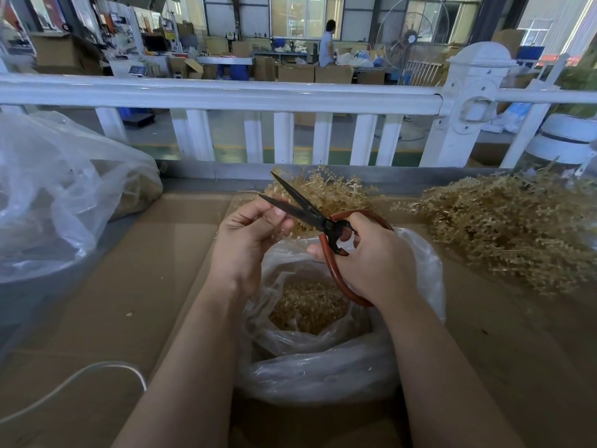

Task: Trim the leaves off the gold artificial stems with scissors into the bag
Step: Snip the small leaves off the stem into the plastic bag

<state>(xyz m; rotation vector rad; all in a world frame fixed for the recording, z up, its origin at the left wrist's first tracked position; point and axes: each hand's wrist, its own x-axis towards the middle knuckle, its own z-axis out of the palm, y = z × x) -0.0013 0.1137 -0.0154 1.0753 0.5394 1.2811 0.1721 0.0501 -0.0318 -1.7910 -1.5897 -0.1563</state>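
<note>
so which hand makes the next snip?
Right hand: it already grips the scissors, blades open at the gold stem the left hand pinches above the bag.

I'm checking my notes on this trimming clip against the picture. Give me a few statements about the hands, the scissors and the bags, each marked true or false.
1. The right hand grips the scissors by their red handles. True.
2. The scissor blades are closed. False: they stand open, tips apart.
3. The left hand pinches a gold stem near the blades. True.
4. The bag below the hands is empty. False: gold trimmings lie inside it.
5. A pile of gold stems lies to the right on the cardboard. True.
6. The large plastic bag sits to the right of the hands. False: it sits to the left.
</note>
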